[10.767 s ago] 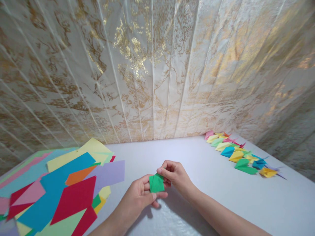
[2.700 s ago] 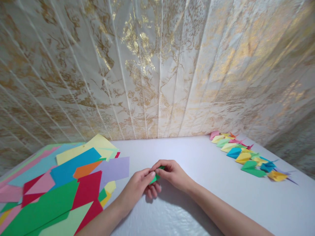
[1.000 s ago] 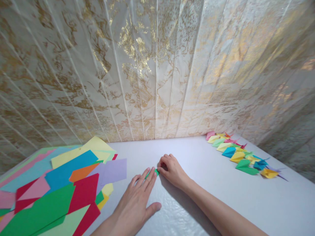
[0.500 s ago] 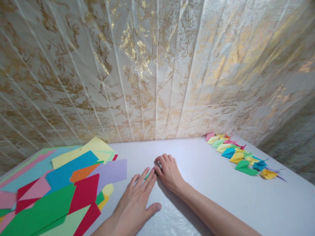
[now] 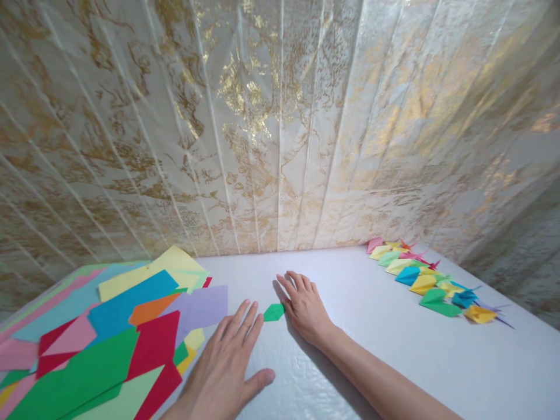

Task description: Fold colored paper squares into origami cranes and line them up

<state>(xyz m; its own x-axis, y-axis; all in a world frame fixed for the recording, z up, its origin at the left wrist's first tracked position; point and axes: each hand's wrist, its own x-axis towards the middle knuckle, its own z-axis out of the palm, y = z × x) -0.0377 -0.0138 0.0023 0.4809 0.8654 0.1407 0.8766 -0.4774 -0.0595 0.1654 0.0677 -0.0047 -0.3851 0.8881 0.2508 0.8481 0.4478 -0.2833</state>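
A small folded green paper is lying flat on the white worktop, in the gap between the person's two hands. Its long axis is running from left to right, the right end slanting a little away from the person. One pointed tip is facing the left hand and the other is facing the right hand.

The left hand is reaching in palm down, its fingers stretched out and slightly spread, the thumb standing wide apart from them. Its nearest fingertip is ending right at the paper's left tip; whether it is touching cannot be told. The right hand is also lying palm down, its fingers loosely extended and somewhat parted. Its thumb side is meeting the paper's right tip, partly hiding it, so a light touch there is hard to confirm.

On the left of the worktop, a loose pile of coloured sheets is spreading out, with a large green sheet, a red sheet, a blue sheet, an orange piece and a purple sheet overlapping one another. Toward the right edge, folded paper birds are sitting in slanting rows, a green bird and a yellow bird among the nearest. Behind everything, a gold-patterned curtain is hanging.
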